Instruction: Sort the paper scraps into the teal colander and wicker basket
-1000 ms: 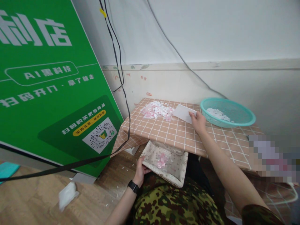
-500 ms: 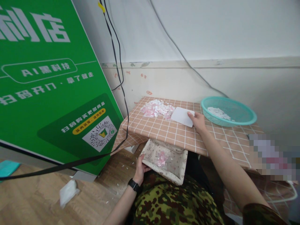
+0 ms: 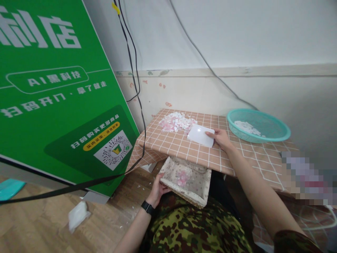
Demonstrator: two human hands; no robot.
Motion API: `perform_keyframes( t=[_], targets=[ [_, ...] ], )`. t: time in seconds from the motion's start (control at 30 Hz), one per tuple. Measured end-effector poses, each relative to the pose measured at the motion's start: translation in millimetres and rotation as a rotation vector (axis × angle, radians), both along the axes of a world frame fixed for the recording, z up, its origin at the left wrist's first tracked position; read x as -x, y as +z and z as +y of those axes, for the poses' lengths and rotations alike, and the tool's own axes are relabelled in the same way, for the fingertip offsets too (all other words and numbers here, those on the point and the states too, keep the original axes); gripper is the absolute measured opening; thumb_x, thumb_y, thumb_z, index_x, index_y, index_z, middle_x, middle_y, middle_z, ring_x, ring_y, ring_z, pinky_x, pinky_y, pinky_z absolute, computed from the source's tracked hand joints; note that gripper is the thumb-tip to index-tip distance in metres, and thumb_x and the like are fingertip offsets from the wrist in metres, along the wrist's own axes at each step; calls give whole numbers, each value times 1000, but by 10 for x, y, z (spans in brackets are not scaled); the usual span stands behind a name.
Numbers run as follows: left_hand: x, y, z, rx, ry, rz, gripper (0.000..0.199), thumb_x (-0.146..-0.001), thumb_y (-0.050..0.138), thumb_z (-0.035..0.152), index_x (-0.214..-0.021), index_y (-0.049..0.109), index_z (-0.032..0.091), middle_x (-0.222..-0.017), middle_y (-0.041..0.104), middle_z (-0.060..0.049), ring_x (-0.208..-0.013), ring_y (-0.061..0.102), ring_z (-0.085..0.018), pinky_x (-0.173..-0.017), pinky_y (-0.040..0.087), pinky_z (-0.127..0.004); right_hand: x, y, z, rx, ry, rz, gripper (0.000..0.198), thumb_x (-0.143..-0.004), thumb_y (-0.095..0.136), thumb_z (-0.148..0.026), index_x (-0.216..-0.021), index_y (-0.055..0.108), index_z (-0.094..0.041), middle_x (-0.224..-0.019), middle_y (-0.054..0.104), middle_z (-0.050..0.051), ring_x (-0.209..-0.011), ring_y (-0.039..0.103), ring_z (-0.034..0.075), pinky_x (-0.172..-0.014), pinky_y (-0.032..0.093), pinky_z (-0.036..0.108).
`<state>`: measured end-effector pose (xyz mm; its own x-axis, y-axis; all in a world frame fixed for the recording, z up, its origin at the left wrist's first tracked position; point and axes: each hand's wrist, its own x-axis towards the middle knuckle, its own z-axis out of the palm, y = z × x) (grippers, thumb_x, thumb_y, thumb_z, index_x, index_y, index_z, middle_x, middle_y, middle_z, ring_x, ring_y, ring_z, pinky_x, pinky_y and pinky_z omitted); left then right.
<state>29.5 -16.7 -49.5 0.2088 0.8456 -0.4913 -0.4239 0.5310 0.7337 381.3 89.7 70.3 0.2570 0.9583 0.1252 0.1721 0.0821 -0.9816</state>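
My right hand (image 3: pixel 220 138) pinches a white card (image 3: pixel 200 135) by its right edge, low over the checked tablecloth (image 3: pixel 181 149). Just beyond the card's far left corner lies a heap of small white and pink pieces (image 3: pixel 176 122). My left hand (image 3: pixel 158 189) grips the left rim of a fabric-lined basket (image 3: pixel 193 200), held against my body below the table's front edge. A few pink and clear bits (image 3: pixel 182 178) rest on the basket's bottom. The fingers under the basket are partly hidden.
A turquoise mesh basket (image 3: pixel 273 130) with white pieces (image 3: pixel 249 128) stands at the table's right. Left is a green cabinet (image 3: pixel 58 116), with a black strap (image 3: pixel 105 181) hanging across it. A white plastic packet (image 3: pixel 78 215) and scraps lie on the wooden floor.
My right hand has drawn the card slightly left and nearer to me, and the card now shines and looks bent. My left hand keeps the fabric-lined basket in place.
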Motion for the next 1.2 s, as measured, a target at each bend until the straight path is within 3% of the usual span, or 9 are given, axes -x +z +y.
perform_keyframes(
  t=[0.13, 0.3, 0.57, 0.7, 0.87, 1.0, 1.2],
  targets=[
    [9, 20, -8, 9, -9, -12, 29, -77, 53, 43, -95, 56, 20, -79, 65, -5, -70, 63, -21, -73, 52, -45, 84, 74, -42, 10, -3, 64, 48, -57, 75, -50, -83, 66, -10, -70, 65, 7, -54, 55, 14, -45, 45, 26],
    [16, 83, -7, 20, -55, -31, 30, -77, 54, 44, -94, 58, 19, -86, 66, -7, -75, 63, -22, -77, 51, -44, 175, 124, -68, -6, 32, -59, 50, -61, 70, -56, -82, 67, -10, -66, 64, 6, -50, 51, 12, -41, 41, 23],
    [11, 166, -22, 5, -75, -32, 34, -78, 53, 46, -96, 60, 18, -85, 67, -8, -76, 62, -21, -79, 50, -42, 198, 21, 57, -17, 61, 34, 51, -64, 69, -54, -93, 66, -11, -72, 66, 6, -54, 55, 14, -44, 44, 25],
    [9, 142, -15, -13, -89, -24, 35, -78, 53, 47, -97, 59, 19, -88, 67, -8, -78, 63, -22, -79, 50, -44, 252, 14, 84, -18, 100, -29, 49, -66, 67, -53, -91, 66, -12, -63, 63, 3, -48, 51, 12, -38, 40, 22],
    [26, 148, -8, -8, -90, 20, 36, -78, 53, 49, -97, 59, 20, -87, 66, -7, -75, 62, -21, -76, 52, -45, 235, 46, 3, 51, 204, -20, 45, -65, 69, -52, -85, 67, -11, -63, 64, 5, -49, 53, 12, -39, 40, 23],
    [49, 231, -14, -34, -61, 57, 37, -78, 52, 51, -99, 58, 21, -89, 66, -7, -75, 63, -22, -73, 53, -47, 196, 62, -30, 45, 161, 116, 45, -62, 73, -48, -88, 66, -12, -75, 68, 6, -58, 58, 14, -47, 45, 25],
    [91, 372, 27, -36, -29, 70, 37, -77, 53, 49, -99, 58, 20, -89, 67, -7, -73, 64, -22, -72, 54, -48, 176, 54, -53, 151, 239, 13, 40, -61, 75, -46, -80, 67, -12, -73, 68, 9, -58, 59, 15, -47, 45, 24]
  ],
)
